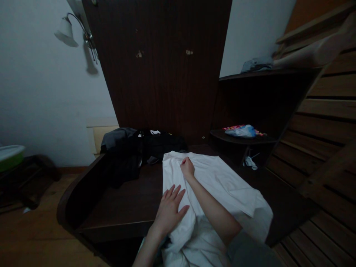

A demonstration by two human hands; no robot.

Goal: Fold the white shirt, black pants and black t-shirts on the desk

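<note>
A white cloth garment (219, 178) lies spread over a dark wooden bench seat, its near part bunched and hanging toward me. My left hand (172, 207) rests flat on the garment's left side, fingers spread. Farther up, my right hand (187, 167) is closed, with a fold of the white fabric gathered at its fingers near the far edge. My right forearm crosses over the garment. Which kind of garment it is, I cannot tell.
Dark clothes (122, 144) are heaped at the bench's (125, 207) back left. Right of it, a corner shelf (241, 141) carries a plastic bag (244, 131). A wall lamp (66, 32) hangs upper left, a green basin (11, 157) stands far left, and wooden slats (328, 129) rise at right.
</note>
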